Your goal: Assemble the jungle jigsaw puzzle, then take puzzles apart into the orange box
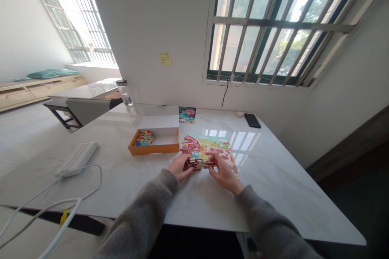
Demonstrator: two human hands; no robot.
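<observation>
A colourful farm-scene puzzle (217, 145) lies on the white marbled table, with a red barn at its left. Over its near left part, my left hand (181, 167) and my right hand (224, 172) hold a small stack of puzzle pieces (199, 163) between them. Fingers of both hands are bent round the pieces. To the left stands an orange-edged open box (155, 148) with a heap of loose pieces (144, 138) in its left part. Behind the puzzle lies a dark, colourful picture card (187, 115).
A black phone (252, 120) lies at the back right, beside a small round object (240, 114). At the back left stands a clear bottle (125, 94). A white power strip (79, 158) with cables lies on the left. The table (273, 194) ends close to my body.
</observation>
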